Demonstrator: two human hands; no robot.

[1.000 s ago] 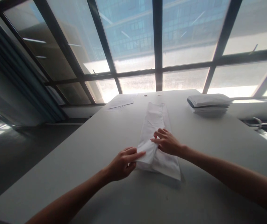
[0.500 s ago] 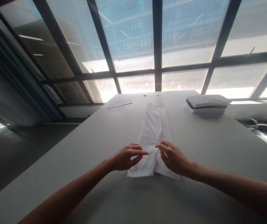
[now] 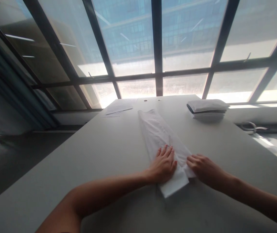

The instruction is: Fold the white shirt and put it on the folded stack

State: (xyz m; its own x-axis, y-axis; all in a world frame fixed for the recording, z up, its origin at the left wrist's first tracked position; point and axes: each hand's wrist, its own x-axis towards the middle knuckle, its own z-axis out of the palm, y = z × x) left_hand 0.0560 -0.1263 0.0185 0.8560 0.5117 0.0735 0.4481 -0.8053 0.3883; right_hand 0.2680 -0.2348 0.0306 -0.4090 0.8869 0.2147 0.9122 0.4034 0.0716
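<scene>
A pair of white trousers (image 3: 156,129) lies lengthwise on the table, slanting from the far left to the near right, with soft wrinkles along it. My left hand (image 3: 163,165) presses flat on the near part of the legs, fingers stretched out. Close to its right, my right hand (image 3: 202,166) pinches the right edge of the cloth between closed fingers. One leg end pokes out below my left hand. The other end is partly hidden by my right hand.
The white table (image 3: 109,145) reaches to the windows. A stack of folded white cloth (image 3: 207,108) with a dark layer stands at the back right. Thin white sheets (image 3: 119,109) lie at the back left. Beyond the right edge is a curved metallic object (image 3: 251,127).
The trousers have swung from nearly straight to slanted, their near end shifting right. My left hand has moved right and flattened on them; my right hand has moved right and gripped the edge.
</scene>
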